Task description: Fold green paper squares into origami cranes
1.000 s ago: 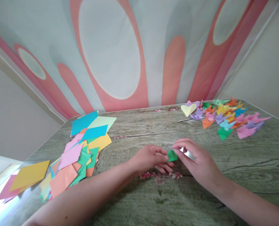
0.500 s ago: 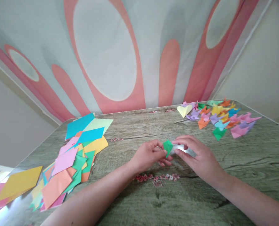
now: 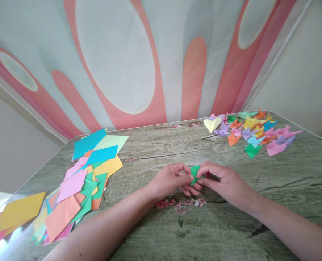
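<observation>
A small folded green origami paper point(image 3: 195, 172) is held between my two hands above the wooden table. My left hand point(image 3: 174, 179) pinches its left side between thumb and fingers, the lower fingers spread beneath it. My right hand point(image 3: 220, 178) has thumb and forefinger closed on the paper's right edge. Part of the paper is covered by the fingers, so its full shape does not show.
Loose coloured paper sheets point(image 3: 71, 185) overlap in a pile on the left, with a mustard sheet point(image 3: 19, 212) nearer the left edge. Several folded origami pieces point(image 3: 254, 132) crowd the back right, beside a pale yellow paper heart point(image 3: 212, 124). A patterned curtain point(image 3: 174, 72) hangs behind the table point(image 3: 155, 145).
My right hand has moved left and closed on the green paper's right edge; before, its thumb and finger were apart beside it. My left hand keeps its pinch. The view has shifted slightly.
</observation>
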The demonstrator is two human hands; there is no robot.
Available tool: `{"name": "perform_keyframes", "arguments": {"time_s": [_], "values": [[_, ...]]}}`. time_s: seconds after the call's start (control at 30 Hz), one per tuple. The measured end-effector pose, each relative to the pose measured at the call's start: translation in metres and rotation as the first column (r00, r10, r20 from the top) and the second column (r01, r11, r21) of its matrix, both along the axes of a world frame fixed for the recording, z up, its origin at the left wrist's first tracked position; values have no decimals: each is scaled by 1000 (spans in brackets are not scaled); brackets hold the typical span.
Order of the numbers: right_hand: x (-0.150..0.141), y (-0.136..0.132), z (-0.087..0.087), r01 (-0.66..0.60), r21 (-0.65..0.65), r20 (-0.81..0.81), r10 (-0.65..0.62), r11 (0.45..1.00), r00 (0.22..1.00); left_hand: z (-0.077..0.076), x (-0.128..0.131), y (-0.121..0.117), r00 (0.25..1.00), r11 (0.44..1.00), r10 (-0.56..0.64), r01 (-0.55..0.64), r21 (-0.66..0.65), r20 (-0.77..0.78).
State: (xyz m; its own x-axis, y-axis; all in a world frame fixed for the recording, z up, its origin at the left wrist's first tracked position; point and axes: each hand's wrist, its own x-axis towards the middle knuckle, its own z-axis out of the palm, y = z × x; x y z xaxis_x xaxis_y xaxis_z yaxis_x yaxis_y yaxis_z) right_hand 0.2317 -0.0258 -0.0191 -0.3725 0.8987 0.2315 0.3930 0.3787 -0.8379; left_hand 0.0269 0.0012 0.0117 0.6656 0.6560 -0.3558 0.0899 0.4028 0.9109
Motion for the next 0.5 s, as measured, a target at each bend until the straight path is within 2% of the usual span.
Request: {"name": "perform_keyframes", "arguments": {"time_s": [0.23,0.5], "values": [[-1,-3,6,9,35,13,-10,999,1000,-3,-2,3,996,991,-83,81,-103,-12],[0,-1,2,-32,113,-44,37,993,998,-2,-2,1,995,985,-75,84,-149,64]]}}
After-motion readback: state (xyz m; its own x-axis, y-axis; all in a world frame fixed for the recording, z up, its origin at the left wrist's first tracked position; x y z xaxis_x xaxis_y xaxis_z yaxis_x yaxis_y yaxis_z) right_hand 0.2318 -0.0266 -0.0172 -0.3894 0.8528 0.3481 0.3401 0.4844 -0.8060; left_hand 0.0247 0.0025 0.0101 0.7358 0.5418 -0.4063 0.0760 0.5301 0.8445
